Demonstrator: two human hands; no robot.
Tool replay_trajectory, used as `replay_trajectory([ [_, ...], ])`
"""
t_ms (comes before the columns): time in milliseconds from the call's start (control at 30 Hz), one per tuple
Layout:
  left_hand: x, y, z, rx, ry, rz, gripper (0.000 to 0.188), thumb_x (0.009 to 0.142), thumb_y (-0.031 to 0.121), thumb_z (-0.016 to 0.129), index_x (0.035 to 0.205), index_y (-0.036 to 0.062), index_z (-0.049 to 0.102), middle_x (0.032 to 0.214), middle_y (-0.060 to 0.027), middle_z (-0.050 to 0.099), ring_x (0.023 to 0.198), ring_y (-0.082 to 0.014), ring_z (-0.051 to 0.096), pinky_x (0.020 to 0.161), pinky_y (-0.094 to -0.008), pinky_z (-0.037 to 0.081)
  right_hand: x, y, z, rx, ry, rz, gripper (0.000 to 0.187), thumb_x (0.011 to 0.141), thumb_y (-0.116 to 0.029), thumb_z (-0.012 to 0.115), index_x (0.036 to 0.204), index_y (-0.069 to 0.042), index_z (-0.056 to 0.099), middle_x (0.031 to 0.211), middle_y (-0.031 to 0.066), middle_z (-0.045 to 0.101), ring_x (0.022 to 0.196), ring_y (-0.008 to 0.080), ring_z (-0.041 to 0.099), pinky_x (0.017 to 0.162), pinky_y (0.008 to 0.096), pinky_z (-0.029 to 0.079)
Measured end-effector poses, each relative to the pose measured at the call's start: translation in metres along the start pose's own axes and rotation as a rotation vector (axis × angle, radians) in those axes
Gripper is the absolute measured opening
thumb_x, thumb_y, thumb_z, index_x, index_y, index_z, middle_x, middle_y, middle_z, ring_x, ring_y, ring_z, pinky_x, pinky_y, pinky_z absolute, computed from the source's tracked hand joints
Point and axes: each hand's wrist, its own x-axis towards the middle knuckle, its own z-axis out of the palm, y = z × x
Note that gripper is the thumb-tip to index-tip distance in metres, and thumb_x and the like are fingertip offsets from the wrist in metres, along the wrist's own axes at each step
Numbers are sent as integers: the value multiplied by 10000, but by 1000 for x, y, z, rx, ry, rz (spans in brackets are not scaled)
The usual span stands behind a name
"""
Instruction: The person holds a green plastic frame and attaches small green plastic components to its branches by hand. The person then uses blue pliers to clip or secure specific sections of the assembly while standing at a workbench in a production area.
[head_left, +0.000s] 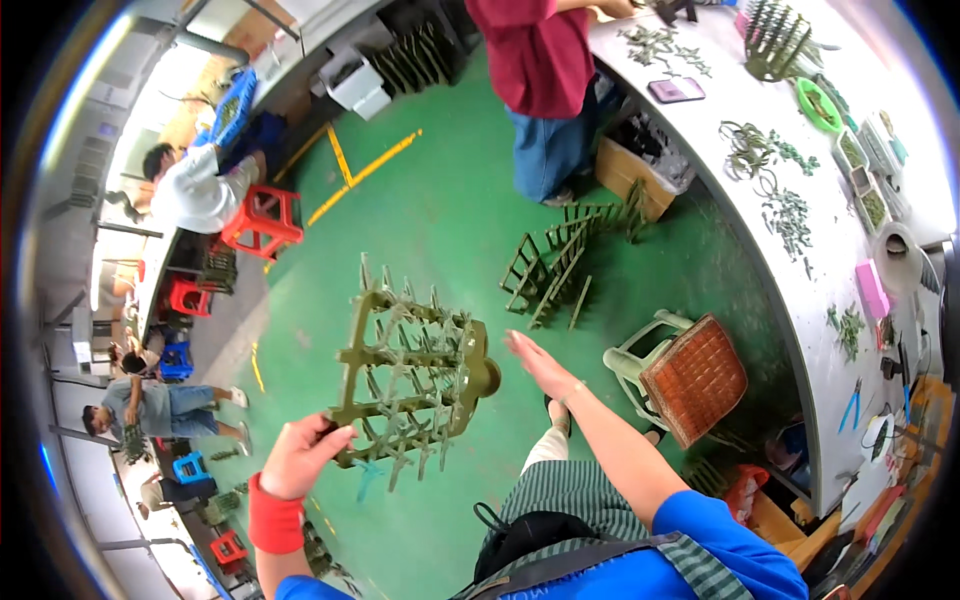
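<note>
My left hand (303, 458), with a red wristband, is closed on the near left corner of an olive-green rack (472, 378). The rack is held up in the air above the floor. Many thin pale-green pieces stick out from its bars, and a round knob shows at its right end. A small teal piece (368, 478) hangs at its lower side. To the right of that knob, apart from the rack, is my right hand (545, 368). Its fingers are stretched out flat, with nothing held.
More green racks (550, 265) stand on the green floor ahead. A stool with a brown woven seat (695, 380) is to my right, beside a long white table (740, 230) with loose green parts. A person in a red shirt (540, 60) stands ahead; others are at left.
</note>
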Motion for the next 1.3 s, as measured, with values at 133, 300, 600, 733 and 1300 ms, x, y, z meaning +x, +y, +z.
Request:
replay_trajectory([
  [133, -24, 45, -20, -45, -24, -31, 210, 957, 179, 618, 1010, -13, 685, 822, 3, 655, 735, -67, 550, 686, -220, 439, -27, -61, 5, 467, -407, 121, 501, 1006, -453, 499, 1281, -37, 547, 1174, 39, 629, 1061, 130, 562, 959, 305, 441],
  [300, 4, 87, -10, 2, -129, 37, 236, 951, 224, 607, 1013, 17, 702, 797, 26, 635, 617, -1, 412, 548, -174, 298, -123, -89, -58, 410, -111, -26, 292, 979, -348, 600, 1097, -83, 628, 942, -34, 636, 836, 68, 580, 761, 245, 489],
  [600, 73, 213, 145, -73, -463, 221, 232, 961, 212, 613, 1064, 17, 683, 833, 15, 634, 628, -24, 466, 585, -171, 390, -309, -116, -213, 653, 139, -219, 350, 994, -368, 561, 1135, -59, 645, 1047, 19, 690, 895, 115, 658, 770, 287, 549],
  [733, 73, 225, 194, -317, -330, 360, 259, 977, 213, 585, 1169, 46, 632, 969, -2, 619, 626, -13, 458, 519, -155, 345, -364, -116, -260, 841, 89, -259, 396, 1001, -385, 534, 1207, -56, 607, 1109, 51, 670, 953, 153, 659, 828, 325, 555],
  [1300, -84, 175, 465, -461, -759, 375, 617, 959, 115, 598, 1478, 26, 276, 1359, -140, 498, 1249, -234, 500, 1038, -373, 416, -368, -89, -323, 1212, -362, -190, 517, 1047, -409, 381, 1469, -110, 386, 1409, 126, 511, 1265, 259, 524, 1079, 423, 420],
])
